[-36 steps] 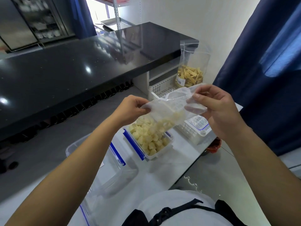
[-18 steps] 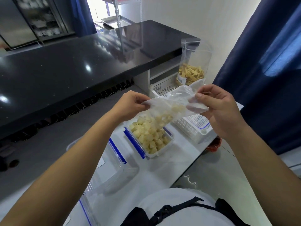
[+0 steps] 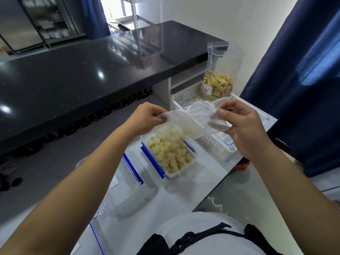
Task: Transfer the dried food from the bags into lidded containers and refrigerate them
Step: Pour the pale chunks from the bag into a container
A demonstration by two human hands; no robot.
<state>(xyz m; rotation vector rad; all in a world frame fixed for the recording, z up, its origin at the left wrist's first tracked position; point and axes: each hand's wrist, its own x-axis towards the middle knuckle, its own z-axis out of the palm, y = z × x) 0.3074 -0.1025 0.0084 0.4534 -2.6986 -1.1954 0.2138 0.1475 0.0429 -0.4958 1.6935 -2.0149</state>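
Bag [image 3: 191, 124] is thin, limp, slippery film, near weightless; we pinch it by opposite edges, left hand [image 3: 147, 117] and right hand [image 3: 241, 126]. Beneath both hands, cubes [image 3: 171, 153] fill the clip-lid container [image 3: 184, 173]; light, likely crumbly.

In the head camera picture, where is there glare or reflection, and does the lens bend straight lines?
Head view: the black counter shines like a mirror, with bright light spots and a reflection of the metal shelf; the doorway behind that shelf is overexposed to white; the wide-angle lens curves the counter edge and stretches both forearms; the clear bag between the left hand and right hand looks hazy.
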